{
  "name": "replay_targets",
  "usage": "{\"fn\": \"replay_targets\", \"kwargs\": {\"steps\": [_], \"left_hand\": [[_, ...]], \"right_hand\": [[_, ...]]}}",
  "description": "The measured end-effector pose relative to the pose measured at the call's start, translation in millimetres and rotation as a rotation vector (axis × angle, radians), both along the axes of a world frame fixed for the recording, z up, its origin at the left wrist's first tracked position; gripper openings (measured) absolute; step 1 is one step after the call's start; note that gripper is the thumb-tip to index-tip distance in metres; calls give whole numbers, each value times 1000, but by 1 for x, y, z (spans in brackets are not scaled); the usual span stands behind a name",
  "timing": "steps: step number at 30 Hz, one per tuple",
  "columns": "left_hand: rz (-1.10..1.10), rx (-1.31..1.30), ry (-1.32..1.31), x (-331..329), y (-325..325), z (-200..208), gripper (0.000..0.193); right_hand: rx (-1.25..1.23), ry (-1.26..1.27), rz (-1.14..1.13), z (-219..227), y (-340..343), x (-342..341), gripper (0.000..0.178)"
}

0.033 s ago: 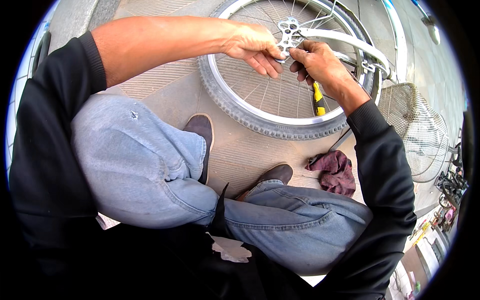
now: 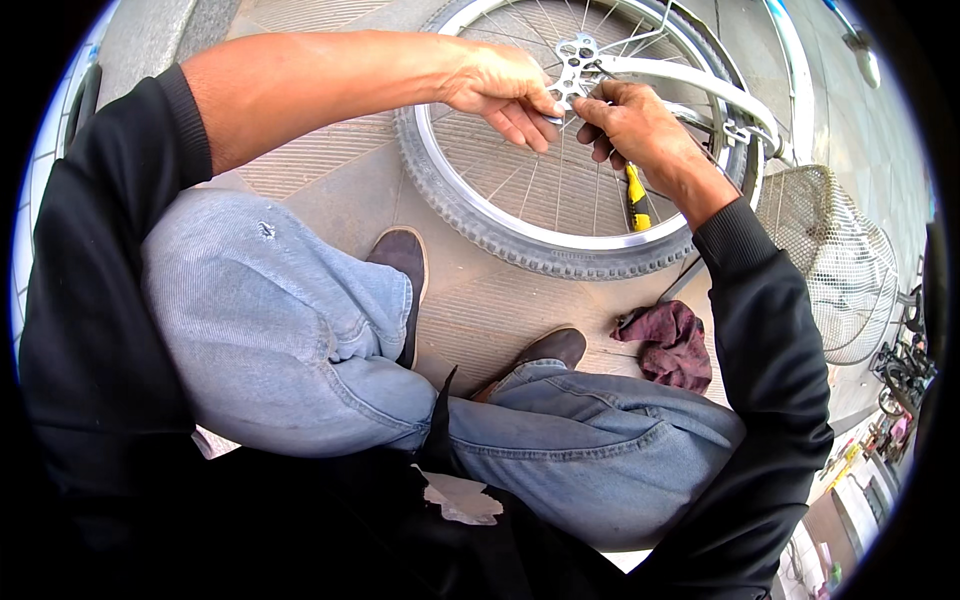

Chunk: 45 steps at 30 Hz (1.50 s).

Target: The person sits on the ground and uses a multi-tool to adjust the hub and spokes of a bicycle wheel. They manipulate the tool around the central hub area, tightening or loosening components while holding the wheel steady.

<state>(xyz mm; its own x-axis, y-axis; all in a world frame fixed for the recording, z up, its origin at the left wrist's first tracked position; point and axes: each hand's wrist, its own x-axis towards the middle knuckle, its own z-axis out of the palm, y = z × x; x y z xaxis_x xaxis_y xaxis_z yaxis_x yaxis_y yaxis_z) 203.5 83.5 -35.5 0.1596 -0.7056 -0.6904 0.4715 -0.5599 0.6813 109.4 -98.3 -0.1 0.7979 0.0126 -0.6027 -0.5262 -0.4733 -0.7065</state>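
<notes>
A flat silver multi-hole wrench [image 2: 575,62] sits over the hub of a bicycle wheel [image 2: 505,248], at the far middle of the view. My left hand [image 2: 508,88] comes in from the left and pinches the wrench's near end between thumb and fingers. From the right, my right hand [image 2: 636,122] closes its thumb and forefinger on that same end, the other fingers curled under. What lies between the right fingertips is partly hidden. Below the right hand, a yellow-and-black tool handle [image 2: 637,200] shows among the spokes.
White frame tubes [image 2: 715,80] of the bicycle run past the wheel's right side. A wire basket [image 2: 835,265] is farther right. A dark red crumpled cloth [image 2: 672,345] lies on the paving by my right shoe [image 2: 555,347]. Assorted clutter [image 2: 870,470] lines the right edge.
My left hand has shifted very slightly left, and the wrench's near end has swung a little with it. My right hand stays nearly in place.
</notes>
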Motion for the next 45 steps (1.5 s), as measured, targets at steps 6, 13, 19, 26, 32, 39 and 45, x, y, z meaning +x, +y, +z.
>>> {"fn": "replay_targets", "kwargs": {"steps": [6, 13, 19, 26, 32, 39, 45], "left_hand": [[-9, 75, -30, 16, 12, -8, 33], [97, 156, -63, 46, 26, -17, 23], [209, 136, -164, 79, 26, -39, 28], [282, 125, -88, 115, 16, -87, 10], [358, 158, -230, 130, 0, -97, 9], [271, 157, -414, 150, -22, -99, 8], [268, 215, -638, 139, -47, -70, 13]], "right_hand": [[-40, -14, 71, 4, 1, 5, 30], [-98, -168, -3, 5, -26, 20, 30], [-289, -304, -43, -8, -43, 32, 35], [-452, -360, 32, -15, -51, 44, 36], [-504, -510, 51, -28, -53, 47, 32], [-498, -566, 121, -29, -55, 49, 32], [-480, -608, 159, -32, -61, 47, 33]]}}
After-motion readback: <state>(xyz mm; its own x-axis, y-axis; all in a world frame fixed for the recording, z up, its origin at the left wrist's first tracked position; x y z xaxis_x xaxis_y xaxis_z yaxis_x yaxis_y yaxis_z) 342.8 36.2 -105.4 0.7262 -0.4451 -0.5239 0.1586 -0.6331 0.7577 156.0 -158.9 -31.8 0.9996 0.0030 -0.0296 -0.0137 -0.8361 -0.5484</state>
